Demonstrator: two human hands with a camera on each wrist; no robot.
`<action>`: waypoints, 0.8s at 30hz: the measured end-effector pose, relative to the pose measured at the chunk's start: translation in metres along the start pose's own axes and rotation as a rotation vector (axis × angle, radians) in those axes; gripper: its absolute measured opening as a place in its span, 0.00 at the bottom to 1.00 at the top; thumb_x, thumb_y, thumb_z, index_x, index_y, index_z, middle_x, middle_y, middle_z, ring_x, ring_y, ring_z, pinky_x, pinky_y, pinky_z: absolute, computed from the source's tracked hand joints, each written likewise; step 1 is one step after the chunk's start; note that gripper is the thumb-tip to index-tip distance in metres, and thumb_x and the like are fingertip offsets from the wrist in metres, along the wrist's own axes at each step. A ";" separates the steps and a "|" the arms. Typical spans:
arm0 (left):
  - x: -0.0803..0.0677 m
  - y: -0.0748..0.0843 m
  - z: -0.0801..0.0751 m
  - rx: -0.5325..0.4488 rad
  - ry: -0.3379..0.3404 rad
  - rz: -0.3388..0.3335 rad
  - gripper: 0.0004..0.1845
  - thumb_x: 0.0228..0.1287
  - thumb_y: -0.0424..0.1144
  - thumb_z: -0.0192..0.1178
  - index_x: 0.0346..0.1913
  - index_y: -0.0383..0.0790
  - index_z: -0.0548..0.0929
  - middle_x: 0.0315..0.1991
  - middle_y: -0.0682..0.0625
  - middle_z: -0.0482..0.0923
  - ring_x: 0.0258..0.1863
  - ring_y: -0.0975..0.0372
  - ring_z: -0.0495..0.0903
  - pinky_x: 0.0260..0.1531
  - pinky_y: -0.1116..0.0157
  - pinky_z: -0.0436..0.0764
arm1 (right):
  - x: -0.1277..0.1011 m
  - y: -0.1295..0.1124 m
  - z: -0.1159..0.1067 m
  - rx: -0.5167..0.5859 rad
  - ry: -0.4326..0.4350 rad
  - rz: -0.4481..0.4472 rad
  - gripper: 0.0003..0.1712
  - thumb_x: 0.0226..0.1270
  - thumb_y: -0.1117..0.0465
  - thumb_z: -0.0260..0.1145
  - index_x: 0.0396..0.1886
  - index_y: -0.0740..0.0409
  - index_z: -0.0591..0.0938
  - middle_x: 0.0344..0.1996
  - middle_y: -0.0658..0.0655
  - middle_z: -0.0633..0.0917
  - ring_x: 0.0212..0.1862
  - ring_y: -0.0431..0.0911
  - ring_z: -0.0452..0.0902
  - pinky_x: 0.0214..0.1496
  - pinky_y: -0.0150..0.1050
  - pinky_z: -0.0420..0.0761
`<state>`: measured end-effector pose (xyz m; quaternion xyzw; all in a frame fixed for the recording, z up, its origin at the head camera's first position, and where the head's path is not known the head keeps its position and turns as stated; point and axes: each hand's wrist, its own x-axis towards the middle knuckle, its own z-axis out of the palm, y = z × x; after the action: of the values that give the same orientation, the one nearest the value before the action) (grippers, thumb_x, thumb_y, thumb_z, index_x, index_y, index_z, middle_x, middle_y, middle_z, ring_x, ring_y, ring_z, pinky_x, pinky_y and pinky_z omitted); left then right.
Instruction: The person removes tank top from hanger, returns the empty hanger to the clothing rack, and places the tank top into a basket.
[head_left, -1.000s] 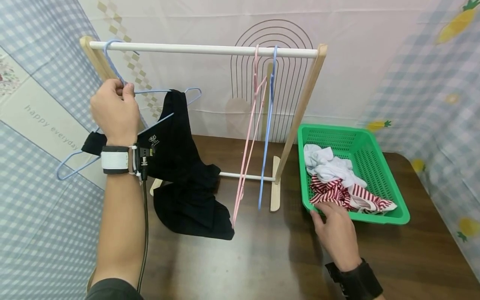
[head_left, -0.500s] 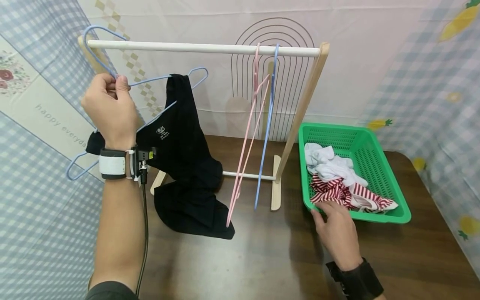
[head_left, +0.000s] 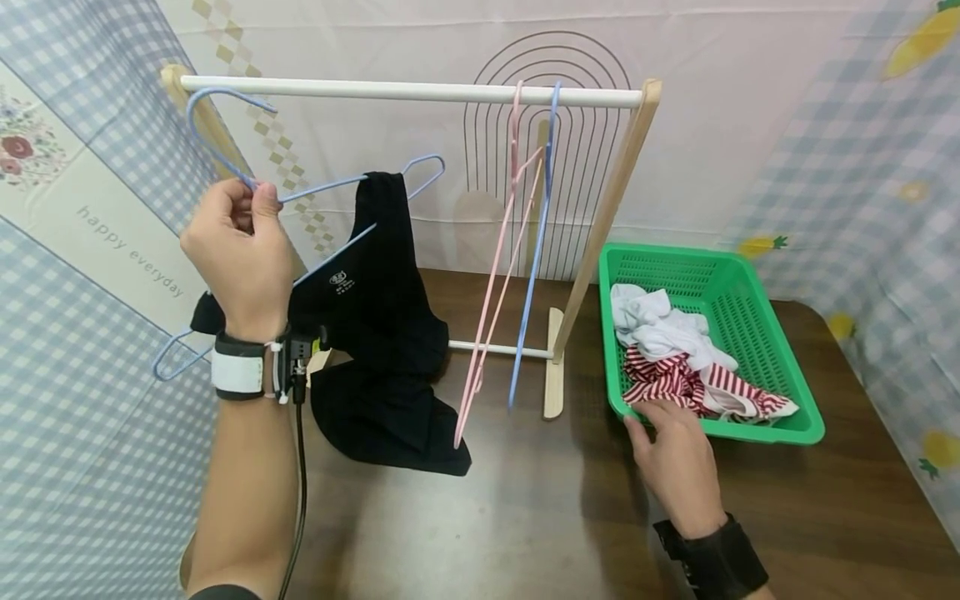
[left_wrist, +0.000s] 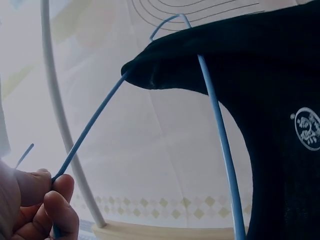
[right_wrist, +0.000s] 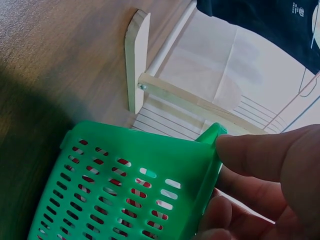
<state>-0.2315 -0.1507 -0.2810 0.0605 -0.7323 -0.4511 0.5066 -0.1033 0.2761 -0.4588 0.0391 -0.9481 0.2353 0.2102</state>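
My left hand (head_left: 243, 250) pinches a blue wire clothes hanger (head_left: 322, 187) just below its hook, between thumb and fingers. From the hanger droops a black garment (head_left: 382, 333) with a small white print; its lower end reaches down near the table. In the head view the hook shows in front of and slightly below the white rod (head_left: 412, 90) of a clothes rack; in the left wrist view its tip (left_wrist: 25, 155) stands apart from the rod. My right hand (head_left: 675, 462) grips the near left corner of a green basket (right_wrist: 125, 185), thumb on the rim.
A pink hanger (head_left: 487, 308) and another blue hanger (head_left: 534, 267) hang at the rod's right end, beside the wooden post (head_left: 607, 217). White cloth (head_left: 667, 325) and red-striped cloth (head_left: 663, 379) lie in the basket. Checked fabric (head_left: 75, 400) lines the left side.
My left hand moved up with the hanger and black garment, then down and slightly right. The hook rose above the rod, then dropped in front of it. My right hand stayed on the basket.
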 end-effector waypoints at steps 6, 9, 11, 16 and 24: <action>-0.027 -0.004 -0.011 -0.023 -0.030 0.039 0.16 0.71 0.41 0.67 0.36 0.26 0.87 0.28 0.60 0.82 0.21 0.78 0.70 0.26 0.78 0.68 | 0.000 0.000 0.000 0.004 0.009 -0.008 0.14 0.60 0.69 0.76 0.45 0.70 0.88 0.44 0.70 0.89 0.49 0.65 0.82 0.53 0.61 0.79; -0.048 -0.010 -0.018 -0.020 -0.054 0.072 0.17 0.71 0.41 0.68 0.36 0.25 0.87 0.28 0.48 0.85 0.22 0.79 0.68 0.27 0.80 0.67 | -0.001 0.001 0.001 0.007 0.020 -0.026 0.13 0.60 0.69 0.76 0.45 0.70 0.88 0.43 0.70 0.89 0.49 0.65 0.82 0.52 0.60 0.80; -0.064 -0.015 -0.022 -0.011 -0.077 0.097 0.16 0.70 0.40 0.68 0.35 0.26 0.87 0.27 0.41 0.85 0.22 0.80 0.68 0.27 0.81 0.67 | -0.002 0.001 0.002 0.008 0.025 -0.037 0.13 0.60 0.69 0.76 0.45 0.70 0.88 0.43 0.70 0.89 0.48 0.65 0.82 0.52 0.60 0.80; -0.107 -0.026 -0.029 -0.024 -0.168 0.137 0.10 0.67 0.33 0.69 0.33 0.27 0.86 0.27 0.37 0.86 0.23 0.78 0.69 0.27 0.82 0.67 | -0.002 0.001 0.002 -0.001 0.032 -0.044 0.13 0.59 0.69 0.76 0.44 0.70 0.88 0.42 0.70 0.89 0.47 0.65 0.82 0.50 0.60 0.80; -0.161 -0.035 -0.035 -0.088 -0.307 0.133 0.06 0.64 0.29 0.71 0.30 0.31 0.86 0.26 0.42 0.86 0.23 0.75 0.70 0.25 0.80 0.68 | -0.001 0.002 0.001 -0.008 0.029 -0.046 0.14 0.60 0.69 0.76 0.45 0.69 0.88 0.43 0.69 0.89 0.48 0.65 0.82 0.50 0.61 0.80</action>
<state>-0.1392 -0.1043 -0.4139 -0.0801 -0.7829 -0.4522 0.4198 -0.1026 0.2770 -0.4608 0.0565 -0.9447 0.2271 0.2296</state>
